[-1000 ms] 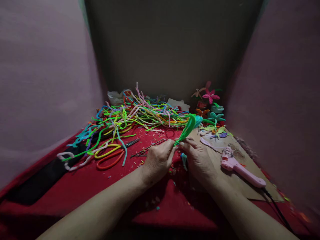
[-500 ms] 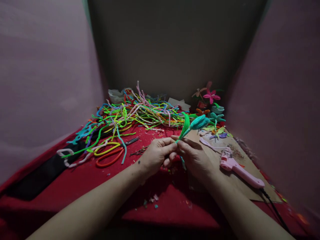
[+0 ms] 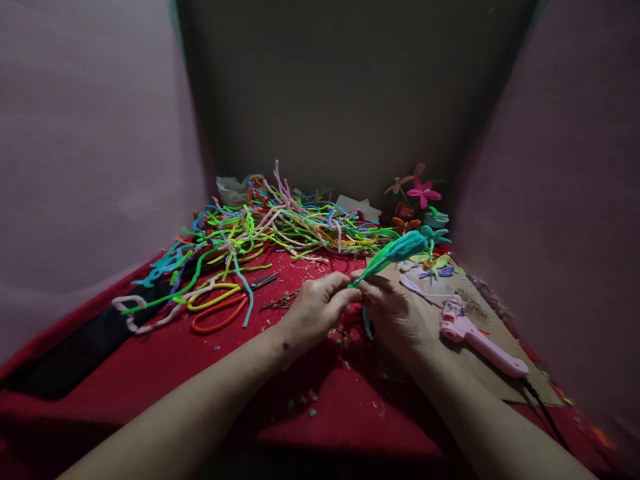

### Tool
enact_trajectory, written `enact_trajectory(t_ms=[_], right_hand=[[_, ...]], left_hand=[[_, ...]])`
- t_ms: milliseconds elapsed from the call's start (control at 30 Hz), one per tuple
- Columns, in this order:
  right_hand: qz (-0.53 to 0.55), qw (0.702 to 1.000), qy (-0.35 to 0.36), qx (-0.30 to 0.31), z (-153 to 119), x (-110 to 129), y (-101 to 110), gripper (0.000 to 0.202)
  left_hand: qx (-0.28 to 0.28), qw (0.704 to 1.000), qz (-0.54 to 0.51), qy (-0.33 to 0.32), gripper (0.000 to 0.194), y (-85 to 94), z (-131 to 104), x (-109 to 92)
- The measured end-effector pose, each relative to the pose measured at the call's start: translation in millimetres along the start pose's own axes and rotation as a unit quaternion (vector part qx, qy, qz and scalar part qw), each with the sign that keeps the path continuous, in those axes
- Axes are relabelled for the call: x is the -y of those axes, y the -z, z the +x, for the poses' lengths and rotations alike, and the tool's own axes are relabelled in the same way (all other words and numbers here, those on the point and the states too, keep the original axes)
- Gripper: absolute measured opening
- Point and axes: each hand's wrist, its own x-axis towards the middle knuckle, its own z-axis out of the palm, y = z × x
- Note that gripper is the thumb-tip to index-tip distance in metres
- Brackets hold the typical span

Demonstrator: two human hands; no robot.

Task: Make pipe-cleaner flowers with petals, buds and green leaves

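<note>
While my left hand [image 3: 317, 308] pinches the near end of the green-and-teal pipe-cleaner stem [image 3: 393, 257], my right hand [image 3: 395, 313] closes its fingertips on the same spot from the other side, so the piece is braced between both thumbs and kept clear of the red cloth [image 3: 165, 373]. Both hands are nearly shut, with only the fingertips gripping. I judge this two-sided pinch keeps the thin wire from spinning. Its long axis runs from my fingers up and away to the far right, with the thick teal tip pointing towards the finished flowers [image 3: 423, 193]. Beyond lies the loose pile of pipe cleaners [image 3: 270, 227], and the pink glue gun [image 3: 480, 340] rests on cardboard [image 3: 505, 387] to my right, within reach.
</note>
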Motion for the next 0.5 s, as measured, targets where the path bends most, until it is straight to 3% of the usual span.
enact_trajectory(t_ms=[100,167,333,500], right_hand=[[-0.029,0.999,0.0,-0.012,-2,1,-2,0.014],[-0.039,0.999,-0.014,-0.011,-3,3,-3,0.015],[-0.035,0.999,-0.019,0.018,-3,5,-2,0.021],[-0.042,0.998,-0.013,0.035,-4,6,0,0.019]], left_hand=[[-0.075,0.966,0.206,-0.135,0.016,-3.0,-2,8],[-0.078,0.963,0.219,-0.139,0.019,-3.7,-2,9],[-0.035,0.999,0.015,-0.006,0.017,-1.5,1,-7],[0.021,0.979,-0.176,0.106,0.017,0.4,2,-14]])
